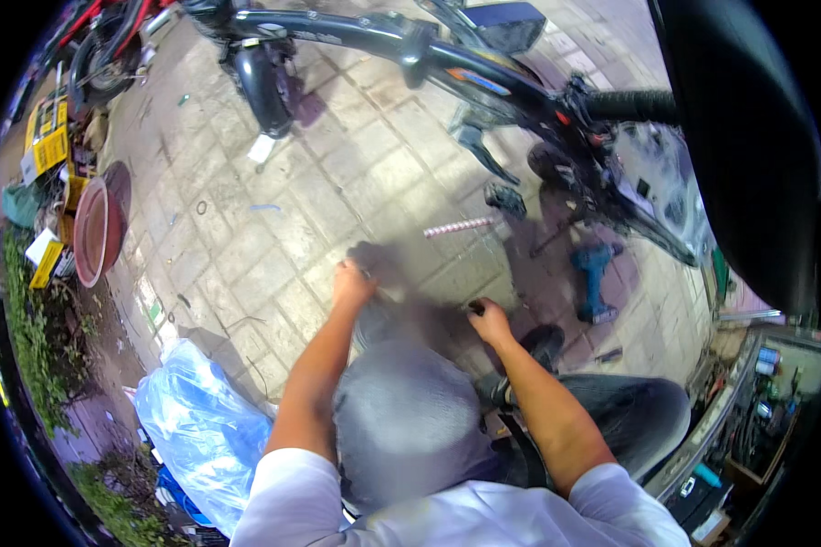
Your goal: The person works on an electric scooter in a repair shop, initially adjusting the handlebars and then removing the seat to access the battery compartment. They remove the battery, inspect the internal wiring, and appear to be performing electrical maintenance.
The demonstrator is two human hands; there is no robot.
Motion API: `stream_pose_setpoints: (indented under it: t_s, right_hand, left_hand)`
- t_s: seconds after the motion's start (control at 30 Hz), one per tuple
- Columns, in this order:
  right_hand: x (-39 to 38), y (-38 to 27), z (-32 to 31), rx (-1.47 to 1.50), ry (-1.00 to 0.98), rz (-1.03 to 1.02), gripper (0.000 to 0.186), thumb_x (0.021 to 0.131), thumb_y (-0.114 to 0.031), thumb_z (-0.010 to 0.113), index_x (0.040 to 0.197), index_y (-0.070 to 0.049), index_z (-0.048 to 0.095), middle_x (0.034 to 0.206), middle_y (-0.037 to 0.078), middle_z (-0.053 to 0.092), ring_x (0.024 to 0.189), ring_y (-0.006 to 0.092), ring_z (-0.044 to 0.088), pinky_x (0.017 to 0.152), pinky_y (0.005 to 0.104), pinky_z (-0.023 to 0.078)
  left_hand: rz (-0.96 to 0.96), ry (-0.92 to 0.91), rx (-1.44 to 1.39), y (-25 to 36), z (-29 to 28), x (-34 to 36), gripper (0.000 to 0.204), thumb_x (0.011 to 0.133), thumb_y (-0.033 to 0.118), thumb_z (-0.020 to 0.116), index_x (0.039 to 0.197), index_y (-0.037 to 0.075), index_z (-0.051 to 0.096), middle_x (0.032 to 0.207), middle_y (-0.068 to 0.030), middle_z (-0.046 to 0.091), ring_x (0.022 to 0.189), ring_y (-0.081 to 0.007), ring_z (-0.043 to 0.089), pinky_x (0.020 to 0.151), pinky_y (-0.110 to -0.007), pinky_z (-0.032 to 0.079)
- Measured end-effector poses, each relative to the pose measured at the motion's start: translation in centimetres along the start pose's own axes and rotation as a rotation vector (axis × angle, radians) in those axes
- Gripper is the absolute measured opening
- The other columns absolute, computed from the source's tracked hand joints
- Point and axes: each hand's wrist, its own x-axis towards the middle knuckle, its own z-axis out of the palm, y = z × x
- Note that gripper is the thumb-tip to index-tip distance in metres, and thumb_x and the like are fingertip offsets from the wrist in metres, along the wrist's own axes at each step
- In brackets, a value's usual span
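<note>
Head view, sole camera. Reference landmark: blue drill, lying on the paved floor.

Left hand: well to the left of the drill, low over the paving, fingers bent and close together. Blurred at the tips; cannot tell whether anything is between them.

Right hand: left of the drill and slightly nearer the body, thumb and fingers closed, pinching a small dark piece. Kind of piece: cannot tell.

Loose items: red-and-white striped strip, left of the drill and a little farther from the body; black pedal, beyond the drill and to its left; dark bike frame, farther out beyond the drill.

Containers:
(a) Tool tray, right of the drill and nearer the body. Contents: a teal cylinder, a white-and-blue can, assorted dark tools, partly in shadow.
(b) Red basin, far left of the drill. Contents not readable at this angle.
(c) Yellow box, far left of the drill, just beyond the basin. Inside not visible.
(d) Bluish clear plastic bag, left of the drill, toward the body. Bulging; contents indistinct through the glare.
</note>
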Motion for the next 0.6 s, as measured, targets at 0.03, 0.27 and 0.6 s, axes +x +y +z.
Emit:
stream_pose_setpoints:
  t_s: [0.03, 0.27, 0.6]
  right_hand:
    - [0.3, -0.5, -0.4, 0.024, -0.009, 0.007, 0.035, 0.077, -0.016, 0.067, 0.108, 0.001, 0.064, 0.098, 0.018, 0.069, 0.09, 0.0281, 0.067, 0.081, 0.0363, 0.051]
    - [2.1, -8.1, -1.2, 0.26, -0.083, -0.02, 0.031, 0.077, -0.014, 0.068, 0.105, 0.001, 0.066, 0.093, 0.014, 0.069, 0.086, 0.0223, 0.067, 0.077, 0.0333, 0.051]
    - [1.1, -23.3, -5.4, 0.316, 0.144, -0.564, 0.014, 0.081, -0.011, 0.067, 0.093, -0.002, 0.067, 0.089, 0.012, 0.063, 0.082, 0.0236, 0.062, 0.073, 0.0324, 0.05]
  left_hand:
    - [0.018, -0.004, 0.022, 0.5, 0.7, 0.4, 0.059, 0.078, 0.027, 0.071, 0.123, -0.002, 0.048, 0.122, -0.0262, 0.05, 0.111, -0.0395, 0.054, 0.093, -0.044, 0.048]
    - [0.123, -0.028, 0.039, -1.2, 1.8, 1.0, 0.049, 0.074, 0.022, 0.072, 0.112, -0.004, 0.054, 0.11, -0.0267, 0.056, 0.103, -0.0402, 0.059, 0.085, -0.044, 0.051]
    - [-0.079, -0.525, -2.309, 5.3, -5.4, -6.4, 0.031, 0.085, 0.014, 0.052, 0.109, -0.006, 0.051, 0.111, -0.0208, 0.056, 0.106, -0.0366, 0.056, 0.098, -0.045, 0.047]
